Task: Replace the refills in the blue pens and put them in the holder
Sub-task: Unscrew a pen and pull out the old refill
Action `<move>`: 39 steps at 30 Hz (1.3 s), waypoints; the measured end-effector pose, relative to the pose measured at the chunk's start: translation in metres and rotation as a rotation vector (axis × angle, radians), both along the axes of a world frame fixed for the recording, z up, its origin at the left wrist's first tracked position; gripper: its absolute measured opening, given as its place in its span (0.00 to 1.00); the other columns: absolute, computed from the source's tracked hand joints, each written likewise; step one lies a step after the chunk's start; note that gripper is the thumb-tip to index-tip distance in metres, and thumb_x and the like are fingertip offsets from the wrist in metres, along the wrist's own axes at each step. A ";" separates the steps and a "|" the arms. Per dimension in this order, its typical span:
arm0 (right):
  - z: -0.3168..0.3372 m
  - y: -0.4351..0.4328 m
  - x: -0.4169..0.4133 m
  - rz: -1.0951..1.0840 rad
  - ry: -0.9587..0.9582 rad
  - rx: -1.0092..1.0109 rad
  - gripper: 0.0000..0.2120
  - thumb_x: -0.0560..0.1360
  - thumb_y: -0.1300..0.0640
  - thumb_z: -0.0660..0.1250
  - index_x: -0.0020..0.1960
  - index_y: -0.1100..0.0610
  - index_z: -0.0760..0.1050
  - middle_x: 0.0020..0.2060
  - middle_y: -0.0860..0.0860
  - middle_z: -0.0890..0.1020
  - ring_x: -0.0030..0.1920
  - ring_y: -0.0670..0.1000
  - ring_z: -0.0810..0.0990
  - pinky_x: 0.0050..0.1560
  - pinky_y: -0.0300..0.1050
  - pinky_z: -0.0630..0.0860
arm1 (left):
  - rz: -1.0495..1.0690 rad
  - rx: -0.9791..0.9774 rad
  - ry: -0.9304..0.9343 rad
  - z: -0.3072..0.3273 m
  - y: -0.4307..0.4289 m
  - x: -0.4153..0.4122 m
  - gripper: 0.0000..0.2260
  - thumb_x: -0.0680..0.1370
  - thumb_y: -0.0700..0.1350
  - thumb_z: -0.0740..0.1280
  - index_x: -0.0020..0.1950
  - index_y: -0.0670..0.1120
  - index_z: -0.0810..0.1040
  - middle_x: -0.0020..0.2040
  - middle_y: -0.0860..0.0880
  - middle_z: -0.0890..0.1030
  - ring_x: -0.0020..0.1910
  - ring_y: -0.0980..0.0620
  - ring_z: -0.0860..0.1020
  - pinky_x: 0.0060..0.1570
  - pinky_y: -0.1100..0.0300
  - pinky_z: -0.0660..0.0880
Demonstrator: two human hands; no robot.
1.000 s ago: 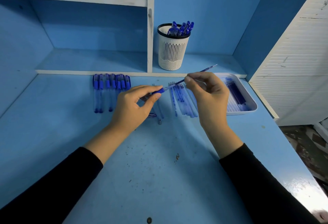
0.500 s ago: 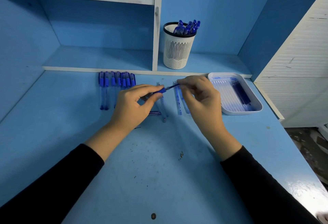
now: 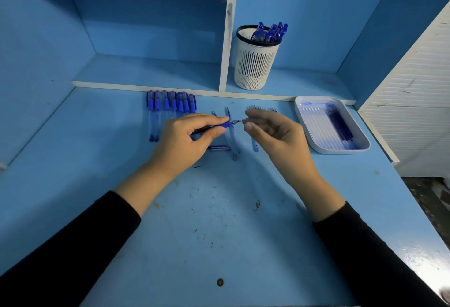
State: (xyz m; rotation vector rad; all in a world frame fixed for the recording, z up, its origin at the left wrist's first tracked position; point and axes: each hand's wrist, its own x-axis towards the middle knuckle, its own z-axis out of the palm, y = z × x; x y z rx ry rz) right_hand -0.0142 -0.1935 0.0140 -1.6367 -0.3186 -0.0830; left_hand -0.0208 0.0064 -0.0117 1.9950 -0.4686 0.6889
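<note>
The counter (image 3: 219,221) is gritty in front of you and carries loose parts near the middle of its back edge, so anything that you drop will land among look-alikes. The white slotted holder (image 3: 255,63) stands on the low shelf just past that back edge, with blue pens (image 3: 270,31) leaning to one side of it. Reach over carelessly and you may knock it.

The white tray (image 3: 341,151) sits at the counter's right back corner and holds clear and dark refills. Take the wrong kind from it and the pen gets a spent one. The row of capped pens (image 3: 170,106) lies along the back edge to your left, untouched.

Your left grip (image 3: 185,141) is wrapped round the pen barrel (image 3: 225,125) above the counter's middle. Your right grip (image 3: 275,134) pinches the thin tip of the refill (image 3: 239,120), which juts from the barrel. That pinch looks slight. Push off-axis and the refill probably bends or jams, and if it slips the tip may ink your fingers.

The loose refills (image 3: 232,141) and a small clear-blue piece (image 3: 219,148) lie right beneath your hands. A brush of the wrist could scatter them.
</note>
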 end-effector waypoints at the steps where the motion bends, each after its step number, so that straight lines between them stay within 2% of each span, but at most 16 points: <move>1: -0.002 -0.002 0.000 -0.002 0.013 -0.045 0.08 0.75 0.62 0.71 0.53 0.57 0.81 0.43 0.50 0.85 0.44 0.44 0.82 0.48 0.34 0.75 | 0.002 -0.012 0.018 0.000 0.002 -0.001 0.10 0.75 0.39 0.73 0.56 0.44 0.84 0.51 0.51 0.85 0.49 0.57 0.83 0.52 0.63 0.79; 4: -0.012 -0.003 -0.002 0.029 -0.056 -0.273 0.06 0.73 0.63 0.72 0.50 0.57 0.82 0.40 0.47 0.83 0.40 0.42 0.81 0.46 0.34 0.74 | 0.005 -0.029 0.048 0.002 0.006 -0.005 0.11 0.75 0.37 0.73 0.57 0.45 0.83 0.50 0.53 0.84 0.49 0.58 0.83 0.52 0.66 0.78; 6: -0.016 -0.003 -0.006 0.062 -0.143 -0.389 0.07 0.72 0.63 0.74 0.50 0.58 0.83 0.41 0.48 0.83 0.39 0.43 0.80 0.48 0.32 0.74 | 0.001 -0.031 0.066 0.003 0.008 -0.007 0.12 0.75 0.36 0.73 0.57 0.44 0.82 0.50 0.54 0.84 0.49 0.58 0.83 0.53 0.67 0.77; 9: -0.020 -0.002 -0.009 0.095 -0.271 -0.534 0.08 0.71 0.63 0.74 0.50 0.57 0.83 0.41 0.51 0.81 0.41 0.46 0.78 0.47 0.32 0.74 | -0.006 -0.038 0.104 0.002 0.011 -0.010 0.11 0.75 0.37 0.73 0.57 0.45 0.83 0.50 0.51 0.85 0.49 0.57 0.83 0.54 0.64 0.78; 13: -0.025 0.000 -0.009 0.100 -0.374 -0.642 0.06 0.72 0.65 0.72 0.47 0.57 0.82 0.39 0.51 0.80 0.40 0.46 0.76 0.44 0.35 0.73 | -0.008 -0.038 0.120 0.001 0.013 -0.013 0.11 0.75 0.38 0.73 0.56 0.49 0.83 0.51 0.53 0.85 0.50 0.57 0.83 0.55 0.61 0.79; 15: -0.023 0.001 -0.011 0.070 -0.311 -0.584 0.06 0.72 0.66 0.71 0.46 0.56 0.82 0.39 0.49 0.80 0.40 0.46 0.77 0.44 0.34 0.73 | -0.009 -0.038 0.127 0.001 0.013 -0.015 0.11 0.75 0.39 0.73 0.56 0.49 0.82 0.50 0.54 0.84 0.49 0.58 0.83 0.55 0.61 0.79; 18: -0.014 0.002 -0.012 -0.005 -0.131 -0.315 0.04 0.73 0.65 0.72 0.45 0.57 0.82 0.34 0.42 0.80 0.34 0.41 0.77 0.40 0.30 0.71 | -0.002 -0.036 0.136 0.001 0.014 -0.016 0.11 0.75 0.39 0.73 0.56 0.49 0.83 0.50 0.53 0.85 0.49 0.57 0.83 0.55 0.60 0.79; 21: -0.007 0.001 -0.010 -0.057 -0.079 -0.069 0.04 0.74 0.65 0.72 0.45 0.57 0.82 0.36 0.49 0.84 0.34 0.43 0.78 0.40 0.34 0.72 | 0.003 -0.026 0.137 0.001 0.014 -0.016 0.10 0.75 0.40 0.73 0.56 0.48 0.83 0.50 0.53 0.85 0.49 0.56 0.83 0.54 0.59 0.79; 23: -0.006 0.000 -0.011 -0.069 -0.087 0.004 0.06 0.74 0.66 0.71 0.45 0.56 0.82 0.39 0.52 0.85 0.38 0.46 0.80 0.43 0.35 0.74 | 0.001 -0.025 0.134 0.001 0.014 -0.016 0.11 0.75 0.40 0.73 0.56 0.50 0.83 0.50 0.53 0.85 0.49 0.56 0.83 0.54 0.59 0.79; 32: -0.009 0.005 -0.012 -0.030 -0.125 -0.035 0.04 0.74 0.66 0.71 0.47 0.61 0.82 0.37 0.50 0.83 0.37 0.43 0.79 0.42 0.34 0.72 | -0.017 0.026 0.098 0.001 0.009 -0.015 0.08 0.74 0.38 0.74 0.53 0.44 0.85 0.48 0.55 0.84 0.47 0.59 0.82 0.52 0.64 0.78; 36: -0.012 0.008 -0.015 0.022 -0.118 -0.128 0.04 0.73 0.65 0.72 0.47 0.62 0.82 0.37 0.49 0.83 0.37 0.41 0.80 0.44 0.31 0.73 | -0.043 0.081 0.081 -0.001 0.006 -0.017 0.07 0.74 0.38 0.74 0.52 0.43 0.85 0.46 0.53 0.84 0.46 0.59 0.82 0.51 0.63 0.78; 39: -0.013 0.008 -0.014 -0.005 -0.150 -0.245 0.02 0.74 0.61 0.72 0.46 0.59 0.82 0.33 0.42 0.80 0.34 0.43 0.77 0.41 0.31 0.70 | -0.059 0.101 0.065 -0.001 0.006 -0.017 0.07 0.74 0.39 0.74 0.52 0.43 0.85 0.46 0.53 0.84 0.46 0.59 0.82 0.51 0.62 0.78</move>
